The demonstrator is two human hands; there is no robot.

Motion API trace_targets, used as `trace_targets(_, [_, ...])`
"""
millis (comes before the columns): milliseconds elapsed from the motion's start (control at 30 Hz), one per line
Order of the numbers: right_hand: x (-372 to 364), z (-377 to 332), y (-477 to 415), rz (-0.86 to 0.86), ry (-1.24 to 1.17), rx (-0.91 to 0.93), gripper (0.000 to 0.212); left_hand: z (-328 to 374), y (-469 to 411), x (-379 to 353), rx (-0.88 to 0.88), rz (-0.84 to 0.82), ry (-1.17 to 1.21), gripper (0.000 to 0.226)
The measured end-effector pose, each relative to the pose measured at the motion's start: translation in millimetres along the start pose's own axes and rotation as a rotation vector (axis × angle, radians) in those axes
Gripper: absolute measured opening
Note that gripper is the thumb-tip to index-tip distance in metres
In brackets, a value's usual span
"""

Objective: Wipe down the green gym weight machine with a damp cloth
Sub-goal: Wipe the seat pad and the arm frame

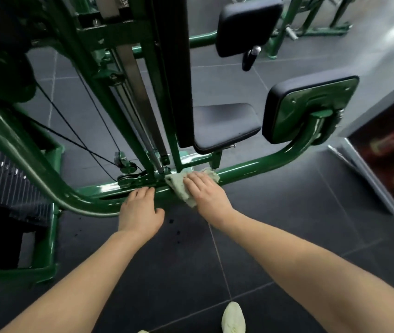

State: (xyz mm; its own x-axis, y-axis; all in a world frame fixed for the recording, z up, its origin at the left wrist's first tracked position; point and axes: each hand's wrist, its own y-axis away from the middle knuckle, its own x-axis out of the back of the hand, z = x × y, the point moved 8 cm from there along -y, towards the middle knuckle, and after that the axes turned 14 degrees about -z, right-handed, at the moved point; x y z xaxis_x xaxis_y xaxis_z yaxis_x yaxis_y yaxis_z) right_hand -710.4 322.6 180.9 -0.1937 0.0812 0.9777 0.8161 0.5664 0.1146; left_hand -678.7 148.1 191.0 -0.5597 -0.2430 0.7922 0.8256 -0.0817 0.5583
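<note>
The green weight machine [258, 165] fills the upper half of the view, with a thick glossy tube running low across the floor from left to right. My right hand [205, 192] lies flat on a pale green cloth [179, 186], pressing it onto that tube just below the upright post. My left hand [140, 212] rests beside it on the same tube, fingers spread over the metal, holding nothing. Part of the cloth is hidden under my right palm.
A black seat pad [224, 126] and two black arm pads [309, 109] [246, 27] stand behind the tube. The weight stack [1, 169] and cables are at left. Dark floor tiles lie below, with my pale shoe [233, 318]. A dark panel [388, 155] stands at right.
</note>
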Motion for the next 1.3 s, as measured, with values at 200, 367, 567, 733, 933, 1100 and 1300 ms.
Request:
trace_targets(200, [59, 168, 72, 0.07, 0.174, -0.179, 0.041, 97, -16, -6, -0.107, 0.056, -0.047, 0.072])
trace_targets(367, [108, 253, 115, 0.048, 0.505, -0.086, 0.038, 166, -30, -8, -0.173, 0.052, -0.038, 0.073])
trace_targets(567, [162, 286, 116, 0.088, 0.66, -0.047, 0.025, 215, -42, -12, -0.148, 0.058, -0.061, 0.077])
trace_targets(733, [186, 337, 155, 0.382, 0.124, -0.526, 0.029, 221, -46, -21, -0.124, 0.088, -0.06, 0.085])
trace_targets(933, [116, 329, 151, 0.701, -0.878, -0.963, 0.04, 219, -46, -29, -0.129, 0.164, -0.082, 0.087])
trace_targets(1100, [47, 300, 152, 0.629, -1.178, -1.112, 0.046, 219, -46, -33, -0.128, 0.2, -0.1, 0.089])
trace_targets(1300, [7, 294, 141, 0.49, -1.67, -0.955, 0.034, 218, -44, -36, -0.127, 0.236, -0.125, 0.09])
